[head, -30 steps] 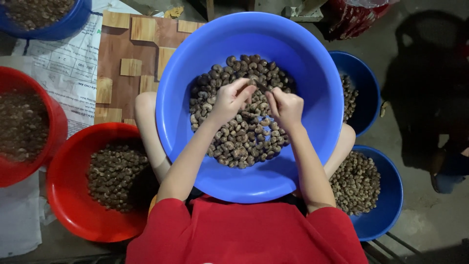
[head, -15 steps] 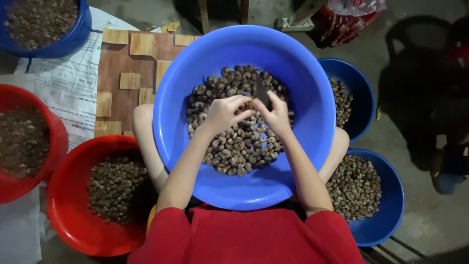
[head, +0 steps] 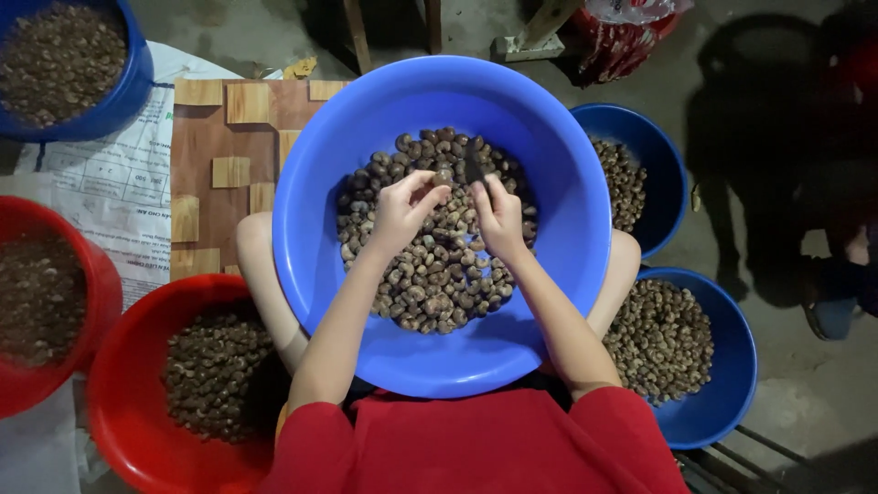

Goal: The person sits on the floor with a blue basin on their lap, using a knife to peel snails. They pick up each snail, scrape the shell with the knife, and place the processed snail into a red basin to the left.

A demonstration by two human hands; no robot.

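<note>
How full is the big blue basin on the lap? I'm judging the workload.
Partly full: nuts cover the big blue basin's bottom only, walls bare.

A single head-worn camera looks almost straight down from above the person's lap, close enough that the large blue basin (head: 366, 302) fills the middle of the view. Around that basin the frame takes in the red-sleeved shoulders below it, red bowls (head: 137, 439) at its lower left, smaller blue bowls (head: 722, 402) to its right, and a wooden board (head: 210, 165) at its upper left. No second view shares the scene.
</note>
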